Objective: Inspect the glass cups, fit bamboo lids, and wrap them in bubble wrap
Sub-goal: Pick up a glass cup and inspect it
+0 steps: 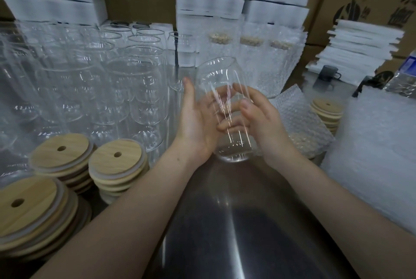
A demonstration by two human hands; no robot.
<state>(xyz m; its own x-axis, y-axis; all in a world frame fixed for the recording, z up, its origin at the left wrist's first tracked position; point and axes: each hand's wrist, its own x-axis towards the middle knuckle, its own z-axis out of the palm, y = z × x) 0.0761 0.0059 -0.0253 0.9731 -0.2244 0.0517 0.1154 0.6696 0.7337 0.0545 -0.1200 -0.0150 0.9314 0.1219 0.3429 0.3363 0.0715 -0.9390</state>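
A clear glass cup is held up above the steel table, tilted with its mouth away from me. My left hand cradles it from the left, palm up, fingers seen through the glass behind it. My right hand grips it from the right, thumb on the near side, fingers curled round the back. Bamboo lids with straw holes sit in stacks at lower left. Bubble wrap sheets lie just right of the cup.
Several bare glass cups crowd the left half of the table. Wrapped, lidded cups stand behind. Another lid stack and a bubble wrap pile are at right. White foam sheets, a grey mug and cardboard boxes line the back.
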